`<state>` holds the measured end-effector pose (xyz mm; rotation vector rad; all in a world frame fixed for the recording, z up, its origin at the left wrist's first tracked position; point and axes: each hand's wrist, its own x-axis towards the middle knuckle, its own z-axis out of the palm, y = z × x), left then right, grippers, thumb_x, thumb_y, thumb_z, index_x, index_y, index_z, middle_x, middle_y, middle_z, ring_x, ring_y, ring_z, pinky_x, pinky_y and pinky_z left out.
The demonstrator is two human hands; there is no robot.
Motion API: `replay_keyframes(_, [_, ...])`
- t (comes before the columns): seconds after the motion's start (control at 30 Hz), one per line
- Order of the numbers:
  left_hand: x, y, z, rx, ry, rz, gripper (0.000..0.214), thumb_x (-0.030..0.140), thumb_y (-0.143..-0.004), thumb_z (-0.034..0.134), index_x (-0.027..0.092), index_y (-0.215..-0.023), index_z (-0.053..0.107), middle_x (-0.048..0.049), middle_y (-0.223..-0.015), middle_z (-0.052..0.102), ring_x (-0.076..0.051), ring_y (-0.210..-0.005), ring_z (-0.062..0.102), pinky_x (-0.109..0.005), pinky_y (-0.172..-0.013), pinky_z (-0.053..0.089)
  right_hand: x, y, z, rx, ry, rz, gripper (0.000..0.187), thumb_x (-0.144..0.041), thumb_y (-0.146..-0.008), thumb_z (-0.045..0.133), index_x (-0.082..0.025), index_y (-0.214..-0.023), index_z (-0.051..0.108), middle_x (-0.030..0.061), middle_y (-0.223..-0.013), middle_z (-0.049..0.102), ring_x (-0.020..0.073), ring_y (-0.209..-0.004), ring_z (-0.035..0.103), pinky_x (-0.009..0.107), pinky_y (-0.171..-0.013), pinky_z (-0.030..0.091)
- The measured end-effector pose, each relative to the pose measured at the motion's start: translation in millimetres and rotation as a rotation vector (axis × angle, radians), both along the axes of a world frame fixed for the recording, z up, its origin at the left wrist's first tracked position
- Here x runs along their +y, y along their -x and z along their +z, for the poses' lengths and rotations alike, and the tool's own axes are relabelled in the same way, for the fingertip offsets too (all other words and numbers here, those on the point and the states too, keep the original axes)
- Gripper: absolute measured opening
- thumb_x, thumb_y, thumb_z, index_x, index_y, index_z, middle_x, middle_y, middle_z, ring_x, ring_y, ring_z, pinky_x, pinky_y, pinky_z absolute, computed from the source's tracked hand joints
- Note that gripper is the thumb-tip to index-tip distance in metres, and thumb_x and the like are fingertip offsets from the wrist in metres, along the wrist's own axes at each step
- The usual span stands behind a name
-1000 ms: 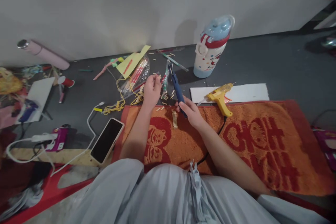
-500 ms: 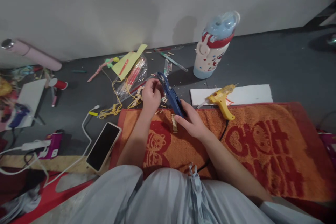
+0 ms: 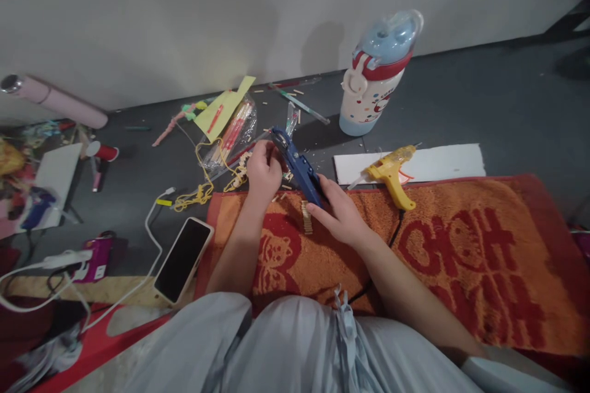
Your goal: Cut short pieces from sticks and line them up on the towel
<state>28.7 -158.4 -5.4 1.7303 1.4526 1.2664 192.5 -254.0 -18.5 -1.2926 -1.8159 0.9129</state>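
Note:
My right hand [image 3: 341,209] is wrapped round the handles of a blue plier-like cutter [image 3: 302,169], which slants up and to the left. My left hand [image 3: 265,172] is beside the cutter's head, its fingers curled together; whatever they pinch is hidden. Just below the cutter, a neat row of short wooden stick pieces [image 3: 306,218] lies on the orange towel [image 3: 322,258]. More cut pieces are scattered on the dark table [image 3: 318,147] behind the tool. Left of my left hand lies a small cluster of pale wooden bits [image 3: 239,172] with yellow string [image 3: 196,196].
A yellow glue gun [image 3: 394,175] rests on a white board [image 3: 447,163] at the right. Behind it stands a water bottle [image 3: 375,83]. Bagged sticks [image 3: 233,132] and yellow paper [image 3: 221,113] lie back left. A phone [image 3: 183,260] and white cable [image 3: 150,227] are front left.
The view has shifted slightly. Both hands and the blue cutter hold nearly the same position, and the row of wooden pieces looks the same.

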Motion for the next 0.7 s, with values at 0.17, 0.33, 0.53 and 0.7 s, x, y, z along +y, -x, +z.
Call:
replay_keyframes(0.17, [-1.6, -3.6, 3.2, -0.067, 0.056, -0.016, 0.020, 0.038, -0.088, 0.045, 0.018, -0.082, 0.046, 0.0026, -0.064, 0.053, -0.004, -0.045, 0.048, -0.017, -0.041, 0.041, 0.1, -1.4, -0.8, -0.028, -0.013, -0.003, 0.058, -0.045, -0.089, 0.043, -0.011, -0.134, 0.031, 0.0191, -0.122, 0.052, 0.0291, -0.117, 0.048, 0.046, -0.098, 0.040])
replay_keyframes(0.33, [0.5, 0.3, 4.1, -0.067, 0.101, -0.073, 0.019, 0.037, -0.086, 0.048, 0.018, -0.085, 0.048, 0.0014, -0.067, 0.056, -0.006, -0.048, 0.053, -0.019, -0.043, 0.045, 0.8, -2.3, -1.9, -0.068, -0.010, -0.011, 0.057, -0.045, -0.090, 0.042, -0.010, -0.134, 0.032, 0.0197, -0.120, 0.053, 0.0295, -0.116, 0.049, 0.045, -0.096, 0.042])
replay_keyframes(0.53, [3.2, 4.9, 5.1, -0.037, 0.143, -0.084, 0.015, 0.032, -0.086, 0.048, 0.017, -0.084, 0.047, 0.0020, -0.064, 0.055, -0.006, -0.044, 0.052, -0.019, -0.041, 0.044, 1.8, -2.8, 0.1, -0.097, -0.005, -0.019, 0.055, -0.043, -0.091, 0.039, -0.008, -0.133, 0.035, 0.0205, -0.118, 0.055, 0.0292, -0.110, 0.053, 0.045, -0.094, 0.043])
replay_keyframes(0.7, [2.9, 4.9, 7.0, 0.051, 0.110, -0.081, 0.011, 0.029, -0.086, 0.047, 0.017, -0.086, 0.049, 0.0011, -0.064, 0.057, -0.007, -0.047, 0.055, -0.020, -0.044, 0.044, 2.0, -4.4, -1.7, -0.078, -0.027, -0.038, 0.049, -0.039, -0.091, 0.040, -0.013, -0.133, 0.036, 0.0177, -0.122, 0.055, 0.0277, -0.113, 0.053, 0.045, -0.096, 0.042])
